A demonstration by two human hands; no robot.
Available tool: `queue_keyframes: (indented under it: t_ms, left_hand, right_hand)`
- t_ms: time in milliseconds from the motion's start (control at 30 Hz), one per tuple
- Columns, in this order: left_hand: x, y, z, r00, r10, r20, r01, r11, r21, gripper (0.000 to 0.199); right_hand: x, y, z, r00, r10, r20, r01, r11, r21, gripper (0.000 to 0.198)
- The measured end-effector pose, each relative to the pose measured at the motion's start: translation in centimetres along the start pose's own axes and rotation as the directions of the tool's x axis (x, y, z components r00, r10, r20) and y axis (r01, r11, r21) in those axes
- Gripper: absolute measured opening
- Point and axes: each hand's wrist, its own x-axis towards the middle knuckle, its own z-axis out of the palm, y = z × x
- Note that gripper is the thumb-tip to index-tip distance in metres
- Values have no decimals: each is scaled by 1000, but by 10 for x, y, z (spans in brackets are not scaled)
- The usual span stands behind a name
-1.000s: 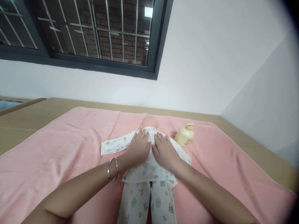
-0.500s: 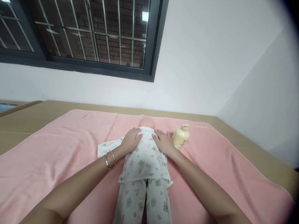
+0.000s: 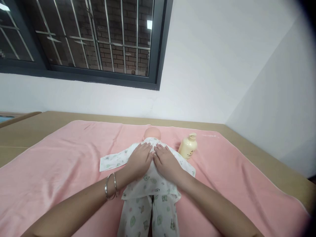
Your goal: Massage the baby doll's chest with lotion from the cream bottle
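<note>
A baby doll (image 3: 152,132) lies on a pink blanket, its bald head pointing away from me. It is dressed in a white printed top (image 3: 158,187) and matching trousers (image 3: 163,214), and its sleeves spread to both sides. My left hand (image 3: 140,159), with silver bangles (image 3: 111,186) on the wrist, rests flat on the left of the upper torso. On the right of the torso my right hand (image 3: 168,163) lies flat too. The fingertips of both hands nearly meet at the middle, below the neck. Neither hand grasps anything.
A cream pump bottle (image 3: 188,146) stands on the pink blanket (image 3: 61,158) beside the doll's right-hand sleeve. The blanket covers a tan surface (image 3: 266,158) against a white wall (image 3: 197,65). A barred window (image 3: 98,39) with a dark frame is above.
Both hands have slid inward from the doll's shoulders and sides to the middle of its upper torso. The right-hand sleeve now shows. The view has shifted slightly.
</note>
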Motion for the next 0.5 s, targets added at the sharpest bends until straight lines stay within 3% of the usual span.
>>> queue_keyframes:
  t_ms: [167, 300, 400, 500]
  left_hand:
    - [19, -29, 3, 969, -227, 99, 233, 971, -46, 52]
    - [13, -25, 6, 950, -287, 121, 280, 957, 71, 57]
    - [2, -6, -1, 973, -220, 73, 209, 968, 137, 47]
    - [-4, 11, -14, 998, -58, 27, 57, 997, 53, 27]
  right_hand:
    - [25, 38, 6, 988, 152, -30, -150, 986, 68, 52]
    - [29, 49, 10, 968, 249, -19, -248, 968, 22, 55]
    - [19, 33, 8, 980, 191, -59, -193, 981, -29, 53]
    - [3, 6, 4, 996, 41, -82, -42, 999, -6, 48]
